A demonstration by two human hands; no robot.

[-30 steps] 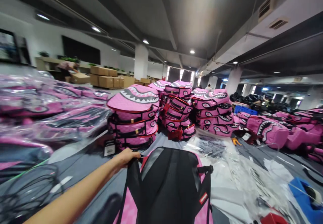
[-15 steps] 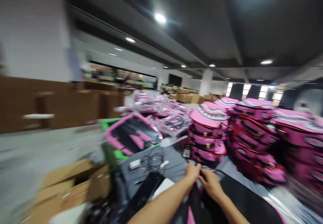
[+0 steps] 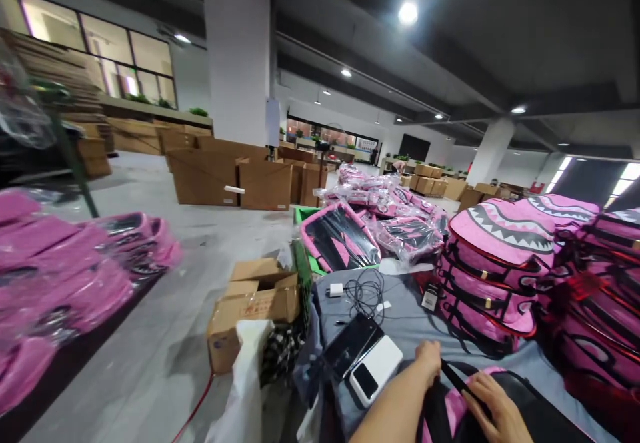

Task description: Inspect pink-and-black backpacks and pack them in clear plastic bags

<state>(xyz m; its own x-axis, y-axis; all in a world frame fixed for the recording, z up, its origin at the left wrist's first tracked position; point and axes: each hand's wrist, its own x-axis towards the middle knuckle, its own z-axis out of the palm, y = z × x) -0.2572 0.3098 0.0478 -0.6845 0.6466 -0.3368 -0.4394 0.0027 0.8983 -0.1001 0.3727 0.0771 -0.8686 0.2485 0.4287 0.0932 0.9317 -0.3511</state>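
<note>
Both hands work at the near edge of the grey bench (image 3: pixel 400 310), on a backpack (image 3: pixel 530 410) with a black back and pink sides. The left hand (image 3: pixel 429 358) has its grip clamped on a black strap (image 3: pixel 457 383); the right hand (image 3: pixel 493 406) lies on the backpack with fingers curled over that strap. Just left of them lie a white power bank (image 3: pixel 376 378) and a black phone (image 3: pixel 353 353). A stack (image 3: pixel 493 270) of pink shark-mouth bags stands behind, a hang tag (image 3: pixel 430 300) at its foot, its print too small to read. The carton (image 3: pixel 253 306) on the floor bears red marks, illegible.
</note>
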